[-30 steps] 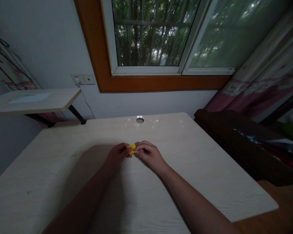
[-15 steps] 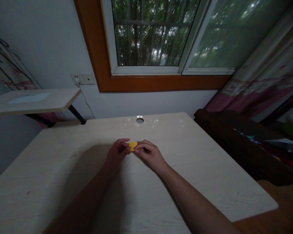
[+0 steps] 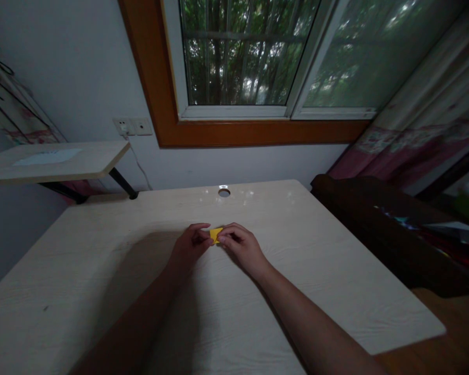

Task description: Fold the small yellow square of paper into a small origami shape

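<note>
A small yellow piece of folded paper (image 3: 215,235) is held between my two hands, a little above or on the pale wooden table (image 3: 316,291); which of these I cannot tell. My left hand (image 3: 190,244) pinches its left edge between thumb and fingers, with the index finger stretched over the top. From the other side, my right hand (image 3: 240,245) grips the right part with thumb and fingertips. The fingers cover both ends of the paper.
A round cable hole (image 3: 224,192) lies near the table's far edge. A raised shelf (image 3: 101,161) with a white sheet (image 3: 49,157) stands at the back left. Beyond are a wall socket (image 3: 133,126) and a window. A dark brown piece of furniture (image 3: 375,219) stands at right.
The yellow paper has shifted slightly to the right and tilted, its visible shape now more slanted. My left hand has moved a little right with it; my right fingers cover more of it.
</note>
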A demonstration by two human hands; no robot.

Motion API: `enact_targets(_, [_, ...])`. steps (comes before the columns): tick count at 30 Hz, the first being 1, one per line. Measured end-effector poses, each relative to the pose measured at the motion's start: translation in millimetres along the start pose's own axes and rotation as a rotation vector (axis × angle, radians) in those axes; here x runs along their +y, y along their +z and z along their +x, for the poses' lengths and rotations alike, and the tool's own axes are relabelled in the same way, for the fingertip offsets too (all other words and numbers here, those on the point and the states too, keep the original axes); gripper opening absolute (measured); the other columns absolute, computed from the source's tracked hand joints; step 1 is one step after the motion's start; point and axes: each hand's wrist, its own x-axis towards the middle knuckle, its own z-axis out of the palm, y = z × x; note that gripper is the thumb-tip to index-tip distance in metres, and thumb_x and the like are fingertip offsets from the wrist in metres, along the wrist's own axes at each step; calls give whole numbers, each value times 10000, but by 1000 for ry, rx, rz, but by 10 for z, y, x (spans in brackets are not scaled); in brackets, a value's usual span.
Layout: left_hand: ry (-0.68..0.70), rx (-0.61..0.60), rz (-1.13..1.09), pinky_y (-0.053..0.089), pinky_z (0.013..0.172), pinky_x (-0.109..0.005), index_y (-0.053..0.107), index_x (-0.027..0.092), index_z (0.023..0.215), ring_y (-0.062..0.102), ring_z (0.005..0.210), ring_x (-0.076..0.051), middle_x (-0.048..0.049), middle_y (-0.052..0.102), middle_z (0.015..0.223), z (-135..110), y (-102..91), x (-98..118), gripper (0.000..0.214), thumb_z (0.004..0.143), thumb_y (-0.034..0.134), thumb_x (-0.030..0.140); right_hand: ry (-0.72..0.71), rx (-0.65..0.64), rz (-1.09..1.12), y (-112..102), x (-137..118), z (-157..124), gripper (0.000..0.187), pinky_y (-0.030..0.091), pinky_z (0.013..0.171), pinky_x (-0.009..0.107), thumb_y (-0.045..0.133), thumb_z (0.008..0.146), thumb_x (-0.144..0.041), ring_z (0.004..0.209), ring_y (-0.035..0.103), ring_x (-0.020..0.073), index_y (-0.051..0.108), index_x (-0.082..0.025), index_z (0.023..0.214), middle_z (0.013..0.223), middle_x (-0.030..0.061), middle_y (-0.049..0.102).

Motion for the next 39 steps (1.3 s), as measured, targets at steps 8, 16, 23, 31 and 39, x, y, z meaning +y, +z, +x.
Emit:
enact_targets(8, [-2,6,15,490,732,-275,565,195,1144,627,705,-125,18,660,739,-8,0,-28,397,778,709,254,50,21,45,13,-15,-5,117,448,612,256,657,839,-309,656,554,131,671,-195,814,802,20,605])
enact_targets(16, [13,-20,29,479,730,-269,560,200,1153,609,706,-119,20,639,752,-3,-1,-59,402,779,704,227,39,51,8,22,-3,-9,124,433,659,253,658,838,-315,715,535,141,677,-192,838,804,21,611])
enact_targets(23, [6,-34,-24,468,696,-247,559,202,1163,583,699,-108,25,601,761,-8,5,-80,415,777,709,235,47,16,19,24,15,-19,131,434,666,255,653,847,-325,723,543,143,676,-195,856,826,26,624])
enact_targets(31, [-20,-32,-26,465,652,-230,562,211,1168,542,666,-96,45,528,730,-25,20,-25,410,786,704,252,-5,-36,-29,20,-9,-29,122,445,686,260,641,865,-316,756,564,150,684,-202,876,866,39,634])
enact_targets(39, [-2,-46,-30,499,700,-257,570,206,1149,566,704,-108,28,544,765,-37,16,-57,347,823,662,283,-54,-12,-97,3,-90,-16,115,453,700,278,621,877,-311,768,576,166,671,-210,855,848,41,626])
